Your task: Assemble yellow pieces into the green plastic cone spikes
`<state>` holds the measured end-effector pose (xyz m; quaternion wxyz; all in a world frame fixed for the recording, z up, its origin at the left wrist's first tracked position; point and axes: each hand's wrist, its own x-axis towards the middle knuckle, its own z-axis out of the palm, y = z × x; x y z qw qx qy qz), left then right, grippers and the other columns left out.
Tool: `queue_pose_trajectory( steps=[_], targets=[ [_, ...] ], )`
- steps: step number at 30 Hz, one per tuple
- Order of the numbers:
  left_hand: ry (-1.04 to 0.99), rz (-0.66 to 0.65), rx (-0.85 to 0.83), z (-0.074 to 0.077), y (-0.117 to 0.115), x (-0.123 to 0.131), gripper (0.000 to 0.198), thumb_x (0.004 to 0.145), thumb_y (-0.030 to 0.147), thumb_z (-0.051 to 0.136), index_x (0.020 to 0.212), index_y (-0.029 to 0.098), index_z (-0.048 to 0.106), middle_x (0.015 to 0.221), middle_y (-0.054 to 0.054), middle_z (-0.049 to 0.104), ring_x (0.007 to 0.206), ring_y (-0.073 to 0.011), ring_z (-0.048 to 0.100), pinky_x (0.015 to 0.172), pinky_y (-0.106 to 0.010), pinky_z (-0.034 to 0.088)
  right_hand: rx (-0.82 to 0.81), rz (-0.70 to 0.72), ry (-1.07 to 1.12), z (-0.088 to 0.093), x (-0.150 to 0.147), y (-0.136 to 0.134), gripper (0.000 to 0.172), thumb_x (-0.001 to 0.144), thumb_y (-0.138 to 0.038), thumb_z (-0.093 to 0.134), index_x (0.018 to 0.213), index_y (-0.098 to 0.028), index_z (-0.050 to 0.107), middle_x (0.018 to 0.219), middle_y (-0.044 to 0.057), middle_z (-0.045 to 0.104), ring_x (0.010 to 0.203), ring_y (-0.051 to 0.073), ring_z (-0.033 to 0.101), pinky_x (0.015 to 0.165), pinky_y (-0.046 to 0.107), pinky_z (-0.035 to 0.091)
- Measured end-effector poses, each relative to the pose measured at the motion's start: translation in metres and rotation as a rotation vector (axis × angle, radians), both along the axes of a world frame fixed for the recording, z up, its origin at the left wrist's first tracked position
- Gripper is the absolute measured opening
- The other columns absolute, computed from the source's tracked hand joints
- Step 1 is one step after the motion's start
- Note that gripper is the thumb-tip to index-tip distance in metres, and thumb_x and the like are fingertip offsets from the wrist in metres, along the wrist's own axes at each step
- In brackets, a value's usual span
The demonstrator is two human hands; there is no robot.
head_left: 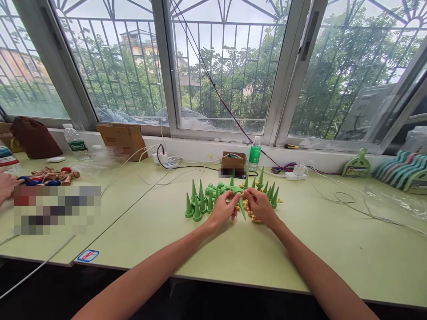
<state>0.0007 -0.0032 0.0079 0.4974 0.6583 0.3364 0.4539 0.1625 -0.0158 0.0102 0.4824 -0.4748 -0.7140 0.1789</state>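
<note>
A green plastic watering spike (242,209) is held point-down over the table by my left hand (224,208), its fingers closed around the wide end. Close against that end, my right hand (262,206) is pinched; whatever lies between its fingertips is too small to make out. Left of my hands, several green spikes (197,212) stand on their wide bases with tips up. More upright spikes (275,198) are on the right. Green ribbed caps (211,189) lie in a pile behind my hands. Small yellow plastic parts (255,219) are scattered beneath and beside my right hand.
A green-labelled bottle (255,154) and a small cardboard box (234,160) stand behind the spikes. White cables (347,202) run across the table's right side. At far left, another person's hand (7,186) is by wooden pieces (50,177). Dustpans (400,166) sit far right.
</note>
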Motion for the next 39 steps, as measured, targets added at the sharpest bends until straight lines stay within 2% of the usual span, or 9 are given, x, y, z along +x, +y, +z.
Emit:
queue_pose_trajectory(
  steps=[8,16,22,24,32,35,39],
  targets=[
    [0.003,-0.012,0.015,0.002,0.000,-0.002,0.041,0.080,0.056,0.063,0.086,0.018,0.047,0.063,0.005,0.050,0.041,-0.0071,0.048,0.036,-0.020,0.037,0.022,-0.013,-0.023,-0.001,0.001,0.001,0.044,0.096,-0.050,0.037,0.063,-0.022,0.039,0.049,-0.003,0.047,0.046,0.013,0.042,0.049,0.025,0.034],
    [0.000,-0.004,0.065,-0.004,0.005,-0.004,0.047,0.076,0.050,0.070,0.104,0.019,0.050,0.088,0.001,0.053,0.041,-0.0038,0.049,0.036,-0.020,0.038,0.038,-0.021,-0.039,-0.004,0.001,0.003,0.049,0.096,-0.053,0.036,0.058,-0.021,0.035,0.048,-0.004,0.036,0.046,0.011,0.032,0.046,0.026,0.026],
    [0.009,0.004,0.100,-0.004,0.005,-0.004,0.044,0.075,0.048,0.071,0.101,0.019,0.051,0.075,0.003,0.053,0.040,-0.0048,0.047,0.036,-0.019,0.036,0.040,-0.022,-0.025,-0.006,0.000,0.005,0.052,0.096,-0.052,0.035,0.055,-0.020,0.031,0.047,-0.004,0.032,0.045,0.010,0.029,0.046,0.026,0.023],
    [0.014,0.017,0.102,-0.003,0.005,-0.004,0.045,0.075,0.049,0.071,0.101,0.018,0.052,0.075,0.003,0.054,0.040,-0.0050,0.047,0.035,-0.019,0.035,0.044,-0.025,-0.025,-0.005,-0.001,0.005,0.051,0.096,-0.051,0.035,0.055,-0.020,0.032,0.047,-0.004,0.034,0.045,0.010,0.031,0.046,0.026,0.024],
    [-0.043,0.056,0.060,-0.011,0.008,-0.001,0.045,0.076,0.050,0.068,0.100,0.020,0.046,0.097,-0.002,0.052,0.043,-0.0033,0.050,0.032,-0.018,0.036,0.031,-0.032,0.016,0.000,-0.004,0.000,0.045,0.096,-0.048,0.039,0.061,-0.020,0.043,0.049,-0.003,0.046,0.046,0.011,0.041,0.049,0.024,0.032],
    [-0.066,0.079,0.027,-0.010,0.009,0.001,0.041,0.079,0.054,0.063,0.092,0.019,0.046,0.086,0.000,0.054,0.040,-0.0051,0.049,0.032,-0.019,0.035,0.032,-0.044,0.029,0.000,-0.002,0.000,0.042,0.096,-0.048,0.039,0.065,-0.020,0.045,0.048,-0.003,0.045,0.045,0.011,0.040,0.048,0.024,0.032],
    [-0.090,0.028,-0.104,-0.003,0.007,0.001,0.044,0.084,0.063,0.050,0.079,0.019,0.046,0.051,0.005,0.046,0.036,-0.0096,0.046,0.035,-0.021,0.037,0.041,-0.031,0.013,0.000,-0.001,0.000,0.040,0.097,-0.047,0.040,0.069,-0.020,0.049,0.048,-0.004,0.044,0.044,0.012,0.039,0.048,0.024,0.031]
  ],
)
